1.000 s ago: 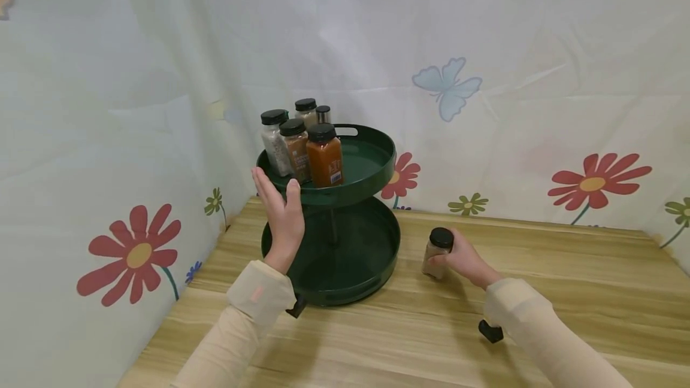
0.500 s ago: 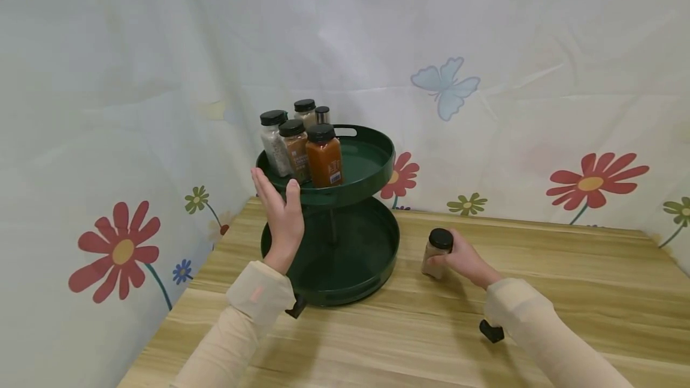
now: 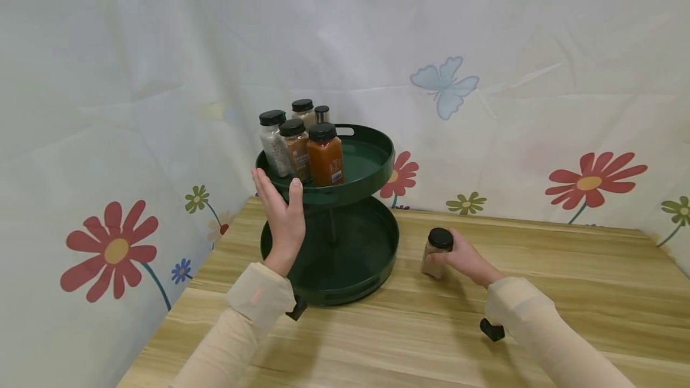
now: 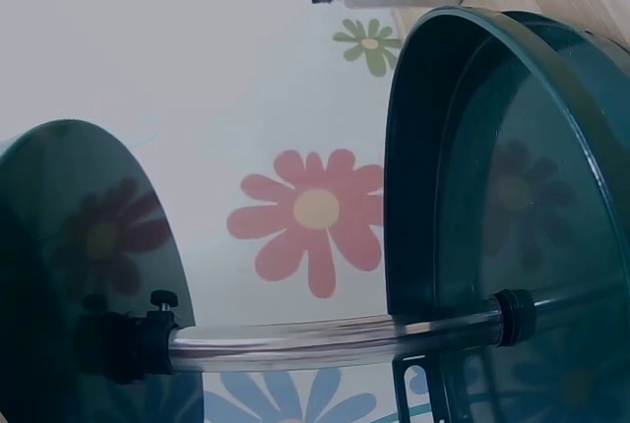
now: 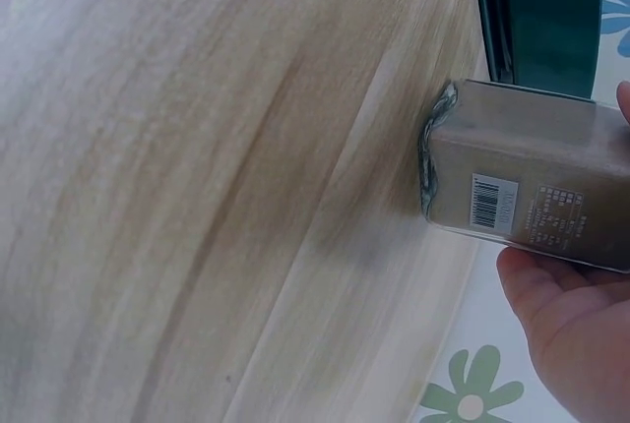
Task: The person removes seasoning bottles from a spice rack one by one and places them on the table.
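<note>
A dark green two-tier round tray stand (image 3: 330, 280) stands on the wooden table. My left hand (image 3: 283, 223) is raised at the near left rim of the upper tray (image 3: 366, 179), fingers straight and thumb up. On that tray's left side are several black-lidded spice jars, among them an orange one (image 3: 326, 160), a brown one (image 3: 297, 154) and a whitish one (image 3: 276, 151). To the right of the stand, my right hand (image 3: 468, 261) grips a spice jar (image 5: 532, 172) of brownish powder, black lid up. Whether its base touches the table is unclear.
The lower tray (image 4: 394, 148) has a raised rim, and a metal post (image 4: 285, 344) joins the tiers. Behind the wooden table (image 3: 582, 274) hangs a flowered white curtain (image 3: 512, 47). A dark wrist-camera part (image 3: 492, 330) shows below the right sleeve.
The upper tray's jars have shifted very slightly, the front orange one rightward and the rear ones leftward, with the left thumb moving slightly right. The right hand stays on its jar.
</note>
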`<state>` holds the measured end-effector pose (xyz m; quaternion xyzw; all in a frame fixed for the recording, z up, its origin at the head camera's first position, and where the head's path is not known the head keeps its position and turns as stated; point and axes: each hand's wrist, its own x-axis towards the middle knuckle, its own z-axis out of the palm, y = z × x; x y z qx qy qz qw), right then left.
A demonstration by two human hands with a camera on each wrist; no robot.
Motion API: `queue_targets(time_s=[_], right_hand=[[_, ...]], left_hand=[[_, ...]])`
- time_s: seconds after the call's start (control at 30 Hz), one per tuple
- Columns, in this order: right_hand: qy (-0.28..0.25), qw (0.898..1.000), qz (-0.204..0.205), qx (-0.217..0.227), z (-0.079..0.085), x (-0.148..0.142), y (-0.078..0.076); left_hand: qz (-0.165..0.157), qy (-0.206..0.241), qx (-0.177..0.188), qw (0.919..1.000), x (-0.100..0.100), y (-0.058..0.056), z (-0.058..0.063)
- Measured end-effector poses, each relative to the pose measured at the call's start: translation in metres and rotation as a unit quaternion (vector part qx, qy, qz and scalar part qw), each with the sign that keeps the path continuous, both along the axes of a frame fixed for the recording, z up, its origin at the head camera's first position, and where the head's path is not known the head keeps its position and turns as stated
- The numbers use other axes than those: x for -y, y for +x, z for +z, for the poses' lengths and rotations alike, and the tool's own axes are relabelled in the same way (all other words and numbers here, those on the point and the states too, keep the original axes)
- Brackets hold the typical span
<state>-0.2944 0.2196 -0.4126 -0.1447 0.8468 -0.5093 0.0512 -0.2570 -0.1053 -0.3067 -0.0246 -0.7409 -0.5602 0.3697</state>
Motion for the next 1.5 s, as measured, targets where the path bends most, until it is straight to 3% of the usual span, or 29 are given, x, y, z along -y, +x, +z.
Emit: queue_targets(time_s=[0.7,1.5], right_hand=[[0.007,1.000,-0.005,0.002,-0.001,0.000,-0.004],[0.002,1.000,0.001,-0.003,-0.003,-0.002,-0.003]], left_hand=[[-0.037,0.004,0.029,0.9989,-0.003,0.008,0.001],[-0.073,-0.008,0.047,0.9962,-0.016,0.029,0.003]])
